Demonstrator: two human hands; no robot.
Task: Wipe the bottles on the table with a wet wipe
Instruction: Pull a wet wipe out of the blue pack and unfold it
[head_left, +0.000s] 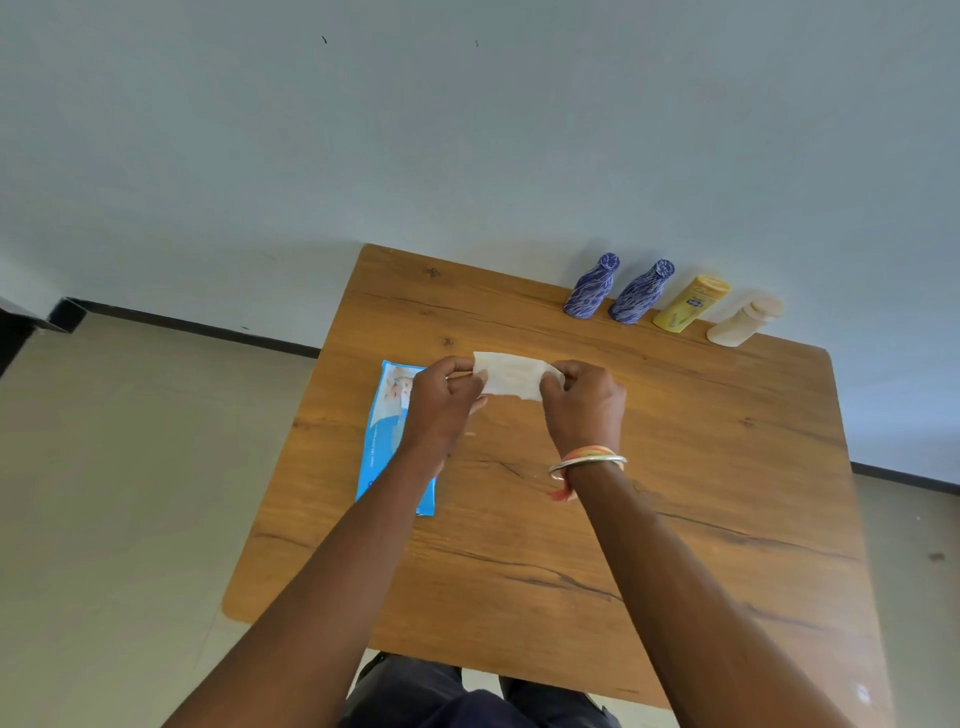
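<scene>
A white wet wipe (511, 375) is stretched between my two hands above the middle of the wooden table (675, 467). My left hand (441, 400) pinches its left end and my right hand (584, 402) pinches its right end. Along the table's far edge stand two blue patterned bottles (591, 287) (641, 292), a yellow bottle (690, 304) and a cream pump bottle (743, 323), all upright and apart from my hands.
A blue pack of wet wipes (387, 431) lies flat on the table's left side, partly under my left forearm. A pale wall runs behind the table. Tiled floor shows on the left and right. My right wrist carries bangles (587, 460).
</scene>
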